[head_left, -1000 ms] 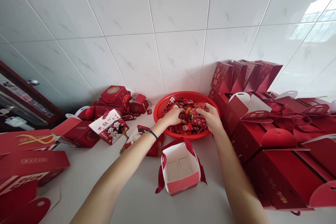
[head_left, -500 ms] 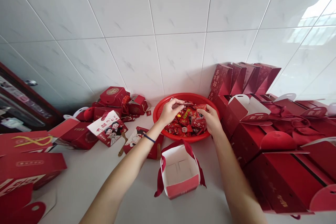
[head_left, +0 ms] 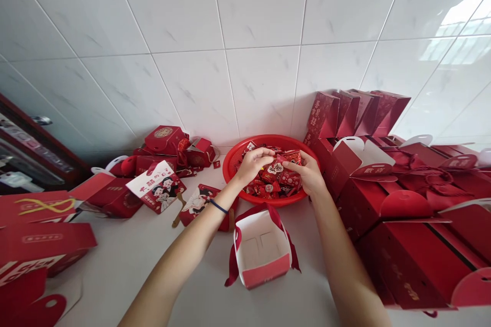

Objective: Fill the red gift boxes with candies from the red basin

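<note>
A round red plastic basket (head_left: 227,163) full of small red wrapped packets (head_left: 270,188) stands against the wall. Over its left half is my left hand (head_left: 253,163), fingers bent together; what they hold, if anything, is too small to tell. At the basket's right side my right hand (head_left: 308,171) grips a red packet (head_left: 292,157) between thumb and fingers. In front of the basket an open box (head_left: 264,250), white inside with dark red ribbons, sits upright with nothing in it.
Red boxes (head_left: 414,260) are stacked along the right, with tall open ones (head_left: 326,112) behind. More red boxes (head_left: 164,140) and a printed card box (head_left: 159,189) lie at left. A tiled wall (head_left: 261,82) rises behind.
My left hand has shifted slightly right and down over the packets. A red packet with white lettering now shows between my hands. My right hand has hardly moved.
</note>
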Motion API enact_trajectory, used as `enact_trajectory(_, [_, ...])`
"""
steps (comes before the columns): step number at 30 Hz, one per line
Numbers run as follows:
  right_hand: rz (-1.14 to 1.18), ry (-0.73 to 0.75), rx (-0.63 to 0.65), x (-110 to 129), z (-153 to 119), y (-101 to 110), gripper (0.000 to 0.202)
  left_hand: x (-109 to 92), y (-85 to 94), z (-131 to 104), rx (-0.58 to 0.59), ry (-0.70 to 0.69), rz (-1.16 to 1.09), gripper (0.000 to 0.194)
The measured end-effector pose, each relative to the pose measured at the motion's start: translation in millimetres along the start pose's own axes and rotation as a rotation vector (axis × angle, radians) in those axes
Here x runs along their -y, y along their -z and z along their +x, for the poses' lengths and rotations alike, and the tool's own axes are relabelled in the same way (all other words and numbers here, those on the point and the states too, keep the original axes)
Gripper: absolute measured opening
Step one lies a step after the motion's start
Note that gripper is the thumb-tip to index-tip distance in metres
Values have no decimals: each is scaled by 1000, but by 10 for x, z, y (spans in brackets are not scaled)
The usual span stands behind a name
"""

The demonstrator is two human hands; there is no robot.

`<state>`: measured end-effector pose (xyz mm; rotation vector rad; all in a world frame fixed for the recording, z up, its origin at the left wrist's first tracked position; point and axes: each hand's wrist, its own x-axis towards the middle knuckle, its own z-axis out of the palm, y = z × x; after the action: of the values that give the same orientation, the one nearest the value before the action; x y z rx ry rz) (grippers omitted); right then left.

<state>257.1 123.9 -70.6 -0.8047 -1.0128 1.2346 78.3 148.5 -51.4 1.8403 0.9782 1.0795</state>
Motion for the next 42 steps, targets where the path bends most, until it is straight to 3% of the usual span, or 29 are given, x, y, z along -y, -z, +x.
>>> enact_trajectory(5, [-23,-20,24,12,-8,-12,44,19,-17,13,55,39,-21,35])
enact_trajectory(10, [-42,-34,20,26,-14,-27,44,63,-15,15,13,82,-84,30])
enact_trajectory(16, [-66,-38,35,19,-11,-7,42,34,9,3,51,-7,-13,31])
enact_trajectory(26, [-20,-97,-42,48,-16,-51,49,132,-6,11,-113,51,-135,37])
enact_trajectory(35, [-80,-185,159,91,-76,-67,46,135,-47,7,-22,32,-169,44])
enact_trajectory(38, [-52,-125,79,60,-51,-46,44,165,-6,33,-64,75,-32,49])
enact_trajectory(42, [24,-60,-21,45,-14,-17,48,265,220,58,-64,186,322,41])
